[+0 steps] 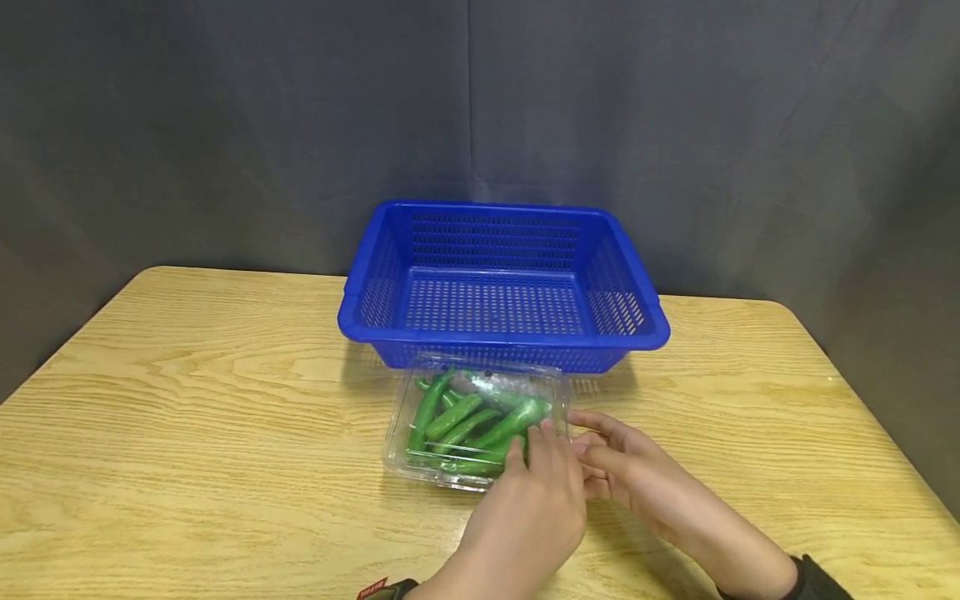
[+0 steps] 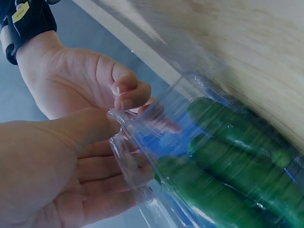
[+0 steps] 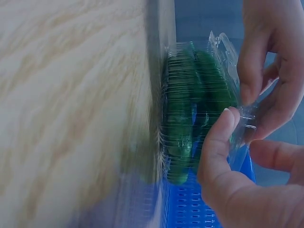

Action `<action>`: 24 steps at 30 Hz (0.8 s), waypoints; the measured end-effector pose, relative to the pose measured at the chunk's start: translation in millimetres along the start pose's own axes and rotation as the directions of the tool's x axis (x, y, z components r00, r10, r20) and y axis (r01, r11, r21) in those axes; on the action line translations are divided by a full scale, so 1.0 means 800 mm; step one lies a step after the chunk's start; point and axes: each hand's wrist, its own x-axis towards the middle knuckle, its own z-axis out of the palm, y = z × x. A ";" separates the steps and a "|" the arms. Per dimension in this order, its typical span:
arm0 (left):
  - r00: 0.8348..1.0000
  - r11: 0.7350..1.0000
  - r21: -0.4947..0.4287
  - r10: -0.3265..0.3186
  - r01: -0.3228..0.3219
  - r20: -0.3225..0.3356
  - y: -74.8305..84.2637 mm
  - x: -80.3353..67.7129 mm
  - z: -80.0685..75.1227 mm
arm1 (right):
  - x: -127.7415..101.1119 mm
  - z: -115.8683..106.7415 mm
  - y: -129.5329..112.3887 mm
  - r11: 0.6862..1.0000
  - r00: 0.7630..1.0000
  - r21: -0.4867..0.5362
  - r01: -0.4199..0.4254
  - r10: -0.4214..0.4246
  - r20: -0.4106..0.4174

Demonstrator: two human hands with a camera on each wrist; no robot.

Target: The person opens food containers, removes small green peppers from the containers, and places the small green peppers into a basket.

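A clear plastic clamshell box (image 1: 472, 417) of long green vegetables (image 1: 457, 417) lies on the wooden table (image 1: 187, 417), right in front of a blue basket (image 1: 502, 333). Both hands meet at the box's near right corner. My left hand (image 1: 534, 443) pinches the lid's rim, thumb on top and fingers under the clear flap, as the left wrist view shows (image 2: 95, 142). My right hand (image 1: 592, 442) grips the same corner from the right, its thumb (image 3: 221, 133) pressed on the rim. The vegetables (image 3: 190, 109) show through the ribbed plastic.
The blue perforated basket holds nothing and stands at the table's far middle, touching or nearly touching the box. A dark cloth backdrop (image 1: 225, 125) hangs behind the table. Bare wood stretches left and right of the box.
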 end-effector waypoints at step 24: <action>1.000 1.000 -0.018 0.013 -0.014 -0.028 -0.001 0.000 0.002 | -0.002 -0.001 -0.001 0.998 1.000 0.055 -0.020 0.021 -0.016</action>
